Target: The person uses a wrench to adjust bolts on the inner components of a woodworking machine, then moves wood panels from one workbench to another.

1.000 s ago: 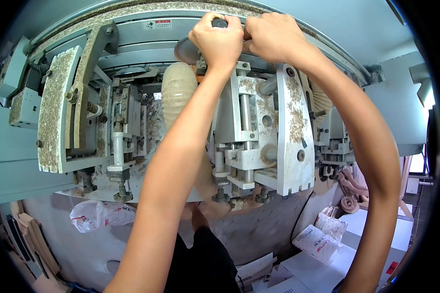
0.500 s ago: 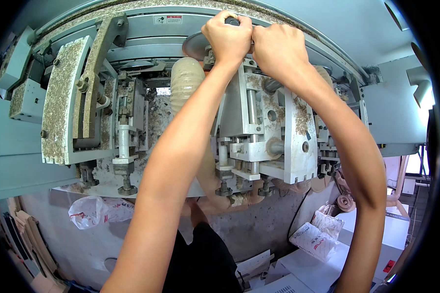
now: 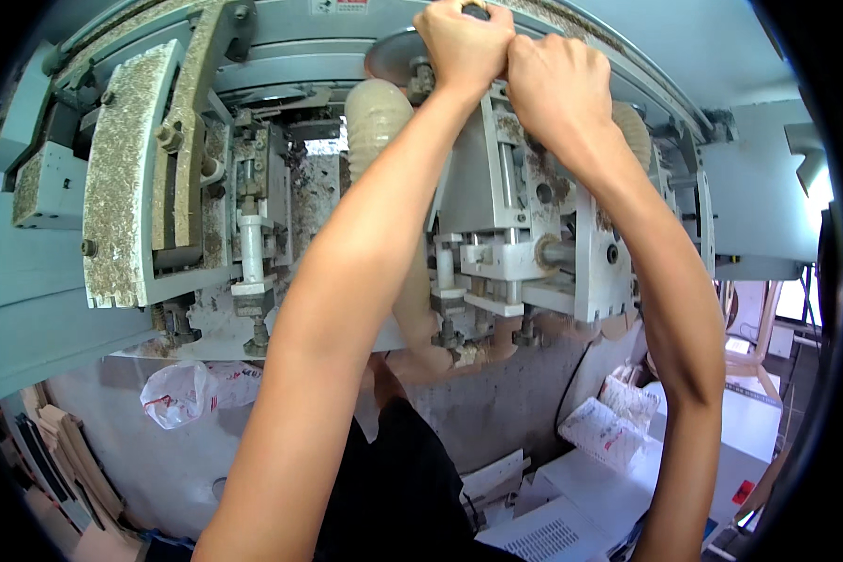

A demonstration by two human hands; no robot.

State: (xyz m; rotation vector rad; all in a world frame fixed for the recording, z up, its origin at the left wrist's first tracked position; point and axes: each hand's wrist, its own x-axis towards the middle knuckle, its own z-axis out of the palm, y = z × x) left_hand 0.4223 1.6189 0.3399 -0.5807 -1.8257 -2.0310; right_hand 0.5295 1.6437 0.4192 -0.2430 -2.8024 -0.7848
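Both my arms reach up into a grey machine (image 3: 534,253) coated in sawdust. My left hand (image 3: 461,47) is a closed fist at the very top of the view, gripping a small tool handle (image 3: 478,6) of which only the tip shows. My right hand (image 3: 557,89) is curled tight against the left fist, just right of it and slightly lower, and appears to share the same handle. The rest of the tool is hidden by the fingers. A round grey disc (image 3: 393,56) sits just left of my left hand.
A ribbed beige hose (image 3: 379,112) hangs behind my left forearm. A sawdust-crusted curved guard (image 3: 122,187) stands at the left. Below are a white plastic bag (image 3: 178,393), stacked boards (image 3: 56,459), white sacks (image 3: 609,431) and a white table (image 3: 749,431).
Both hands stay clasped together on the handle. They have shifted up and to the right in the view, and the machine now fills more of the picture.
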